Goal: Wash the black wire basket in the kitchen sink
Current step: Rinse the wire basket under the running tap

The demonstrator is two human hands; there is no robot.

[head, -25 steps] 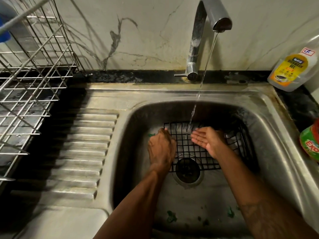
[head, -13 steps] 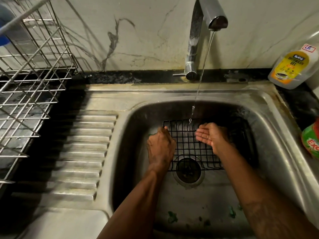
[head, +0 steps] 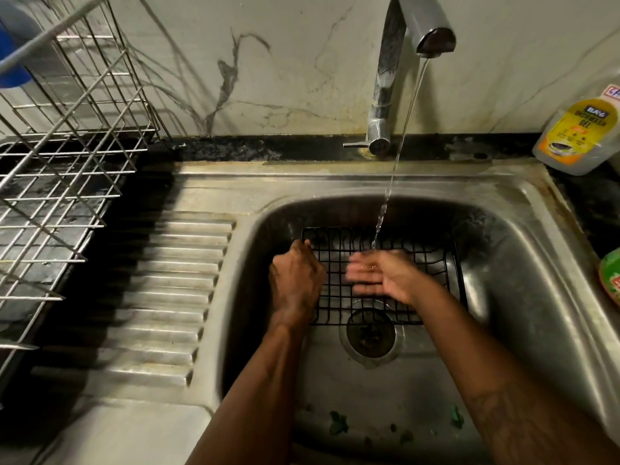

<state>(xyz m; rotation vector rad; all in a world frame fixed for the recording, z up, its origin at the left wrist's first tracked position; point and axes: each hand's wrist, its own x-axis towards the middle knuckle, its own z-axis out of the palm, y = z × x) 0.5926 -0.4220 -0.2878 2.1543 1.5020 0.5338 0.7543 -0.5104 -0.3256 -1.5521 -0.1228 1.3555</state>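
A: Step? Rinsing. The black wire basket (head: 335, 297) is being held on the sink (head: 523, 229) floor, centre frame, by the left hand (head: 297, 280), fingers curled over its left rim.

B: The right hand (head: 385, 276) is being wetted under the stream (head: 402, 129), fingers straight, blurred. Next, probably: wet wires being rubbed.

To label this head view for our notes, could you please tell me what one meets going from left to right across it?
In order: wire dish rack, ribbed drainboard, left hand, right hand, dishwash gel bottle. The black wire basket and tap overlap the hands, so are omitted.
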